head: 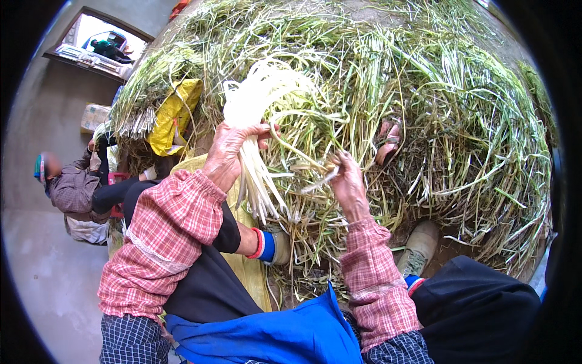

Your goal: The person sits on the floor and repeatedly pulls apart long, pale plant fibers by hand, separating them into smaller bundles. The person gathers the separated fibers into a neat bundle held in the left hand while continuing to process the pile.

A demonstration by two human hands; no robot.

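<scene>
My left hand (234,148) is closed around a bunch of pale, long-stemmed vegetable stalks (259,182). Their cut-looking white ends hang below the fist, and the upper part arcs over in a bright, overexposed mass. Across from it, my right hand (348,179) pinches a thin stalk with withered, brownish leaf bits (318,181) at its end. A greenish stem curves between the two hands. Beneath both hands spreads a deep heap of loose green and yellowed stalks (377,86).
A yellow woven sack (175,118) lies beside bundled stalks (138,123) at left. Another person (77,186) sits there against the wall, near a cardboard box (94,117). A window (102,41) opens above. My shoes (419,248) rest at the heap's near edge; a reddish object (388,141) lies in it.
</scene>
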